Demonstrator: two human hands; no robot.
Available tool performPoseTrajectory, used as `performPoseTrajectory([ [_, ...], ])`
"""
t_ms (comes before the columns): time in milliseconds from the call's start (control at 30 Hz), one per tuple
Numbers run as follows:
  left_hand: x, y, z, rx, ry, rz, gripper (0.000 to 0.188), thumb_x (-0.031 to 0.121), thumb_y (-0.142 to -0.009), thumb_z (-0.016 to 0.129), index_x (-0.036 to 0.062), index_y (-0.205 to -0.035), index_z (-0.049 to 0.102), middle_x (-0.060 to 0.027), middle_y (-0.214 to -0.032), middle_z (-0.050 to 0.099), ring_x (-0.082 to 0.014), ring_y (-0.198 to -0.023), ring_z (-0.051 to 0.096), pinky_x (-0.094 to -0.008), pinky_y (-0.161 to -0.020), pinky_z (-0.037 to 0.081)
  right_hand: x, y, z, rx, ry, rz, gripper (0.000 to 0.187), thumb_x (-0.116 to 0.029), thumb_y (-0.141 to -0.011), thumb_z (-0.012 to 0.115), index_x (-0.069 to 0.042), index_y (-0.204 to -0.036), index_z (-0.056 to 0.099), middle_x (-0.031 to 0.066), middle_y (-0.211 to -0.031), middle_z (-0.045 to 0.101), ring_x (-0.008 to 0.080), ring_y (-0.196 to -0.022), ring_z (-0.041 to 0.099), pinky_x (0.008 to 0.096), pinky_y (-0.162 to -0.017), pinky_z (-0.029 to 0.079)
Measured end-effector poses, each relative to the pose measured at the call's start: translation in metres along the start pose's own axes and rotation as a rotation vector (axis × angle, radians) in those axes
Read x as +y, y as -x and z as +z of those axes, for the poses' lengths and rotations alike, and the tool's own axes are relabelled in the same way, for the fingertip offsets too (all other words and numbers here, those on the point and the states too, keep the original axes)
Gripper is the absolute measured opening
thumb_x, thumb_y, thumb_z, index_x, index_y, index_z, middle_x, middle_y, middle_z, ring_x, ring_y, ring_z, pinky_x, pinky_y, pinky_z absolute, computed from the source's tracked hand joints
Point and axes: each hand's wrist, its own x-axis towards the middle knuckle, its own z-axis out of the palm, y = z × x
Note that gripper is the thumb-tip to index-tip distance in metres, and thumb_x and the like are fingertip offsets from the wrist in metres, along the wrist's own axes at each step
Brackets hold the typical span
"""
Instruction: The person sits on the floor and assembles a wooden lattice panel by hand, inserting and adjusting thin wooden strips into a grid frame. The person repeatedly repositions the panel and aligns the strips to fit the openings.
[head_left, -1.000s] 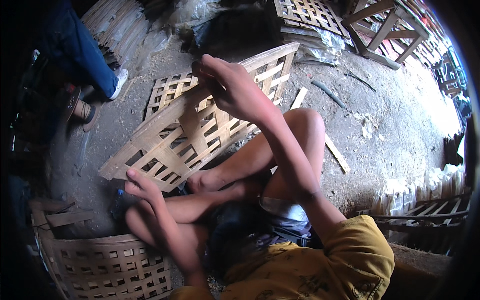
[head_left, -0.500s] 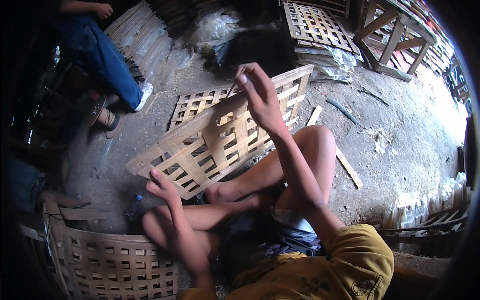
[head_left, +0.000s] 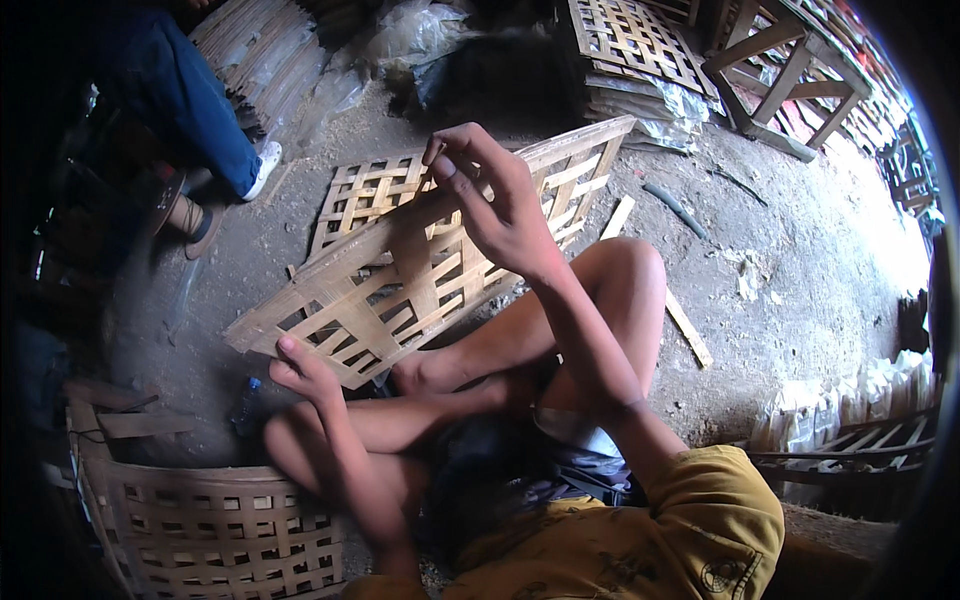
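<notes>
A woven bamboo panel with a solid border strip is tilted up in front of my crossed legs. My left hand grips its lower left corner, thumb on the near face. Above the panel's upper edge, my right hand pinches a thin brown strand between thumb and forefinger. The strand reaches down toward the border; whether it passes through the weave is hidden. Behind lies a second woven panel on the ground, partly covered by the first.
A woven basket-like frame stands at my lower left, near a blue-capped bottle. Loose slats lie right of my knee. Stacked panels and a wooden stand are far right. Another person's leg stands beside a spool.
My right hand, with the strand, has shifted slightly left relative to the panel. The whole view has also shifted a little. My left hand keeps its grip on the corner.
</notes>
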Motion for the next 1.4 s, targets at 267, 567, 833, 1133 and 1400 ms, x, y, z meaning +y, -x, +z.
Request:
performPoseTrajectory([
  [267, -0.012, 0.004, -0.011, -0.076, -0.016, -0.071, 0.064, 0.043, -0.109, 0.048, -0.0127, -0.079, 0.06, -0.0084, -0.071, 0.065, -0.0128, -0.068, 0.058, -0.0336, -0.059, 0.05, 0.006, 0.001, 0.004, 0.022, -0.126, 0.032, 0.013, -0.001, -0.103, 0.056, 0.001, -0.115, 0.06, 0.0075, -0.094, 0.064, 0.0119, -0.088, 0.06, 0.0272, -0.075, 0.052],
  [567, -0.018, 0.005, -0.006, 0.029, -0.025, 0.025, 0.065, 0.044, -0.109, 0.049, -0.0117, -0.077, 0.059, -0.0058, -0.069, 0.062, -0.0115, -0.065, 0.055, -0.0325, -0.056, 0.046, 0.004, -0.008, 0.001, -0.165, 0.24, -0.105, 0.029, 0.008, -0.087, 0.057, 0.001, -0.115, 0.061, 0.0151, -0.095, 0.063, 0.0328, -0.088, 0.061, 0.0397, -0.081, 0.05],
  [833, -0.008, 0.005, 0.003, 0.027, 0.014, -0.059, 0.065, 0.046, -0.107, 0.054, -0.0131, -0.082, 0.064, -0.0095, -0.07, 0.067, -0.0133, -0.066, 0.057, -0.0348, -0.059, 0.048, 0.007, -0.021, 0.01, -0.25, 0.273, -0.103, 0.025, 0.01, -0.085, 0.057, 0.0, -0.108, 0.059, 0.0207, -0.089, 0.061, 0.0406, -0.084, 0.06, 0.0415, -0.077, 0.049],
  [1133, -0.002, -0.003, 0.009, 0.014, 0.018, -0.045, 0.055, 0.041, -0.105, 0.058, -0.0106, -0.085, 0.067, -0.0119, -0.062, 0.066, -0.011, -0.063, 0.058, -0.0388, -0.056, 0.047, 0.003, -0.024, 0.001, -0.327, 0.234, -0.081, 0.021, 0.008, -0.087, 0.059, 0.002, -0.107, 0.058, 0.021, -0.096, 0.065, 0.039, -0.089, 0.065, 0.0394, -0.08, 0.052],
  [1400, 0.006, -0.024, 0.008, -0.144, -0.054, -0.181, 0.067, 0.054, -0.102, 0.058, -0.0109, -0.094, 0.07, -0.0178, -0.077, 0.071, -0.0208, -0.074, 0.065, -0.0419, -0.069, 0.051, 0.031, -0.036, 0.02, -0.305, 0.206, -0.086, 0.017, 0.0, -0.092, 0.061, 0.0, -0.109, 0.061, 0.0253, -0.097, 0.068, 0.046, -0.094, 0.066, 0.0416, -0.078, 0.052],
])
